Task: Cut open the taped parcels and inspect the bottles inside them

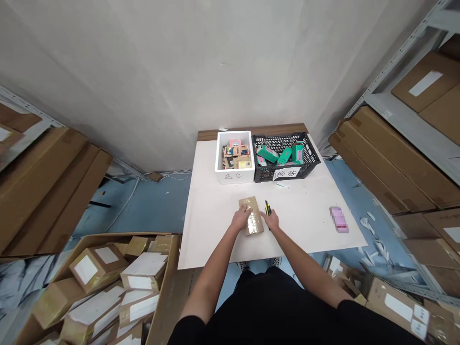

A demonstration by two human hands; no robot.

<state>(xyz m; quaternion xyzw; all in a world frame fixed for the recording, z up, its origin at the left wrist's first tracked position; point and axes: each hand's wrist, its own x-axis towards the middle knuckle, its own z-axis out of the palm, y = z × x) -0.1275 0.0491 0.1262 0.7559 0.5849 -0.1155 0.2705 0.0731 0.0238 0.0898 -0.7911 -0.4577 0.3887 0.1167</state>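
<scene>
A small taped cardboard box (254,221) lies flat on the white-topped table (208,230) in front of me. My left hand (241,217) grips it from its left side, with the fingers on its upper face. Just right of the box, my right hand (272,219) is closed around a yellow and black utility knife (268,208). The knife points away from me, and I cannot tell whether its blade is out. A fingertip of that hand reaches toward the box's right edge.
Behind the box stand a white foam bin (234,178) of small boxes and a black plastic crate (312,163) with green cartons. A pixelated pink item (339,220) lies at the table's right. A large carton (175,254) full of parcels stands lower left. Shelves hold cartons on both sides.
</scene>
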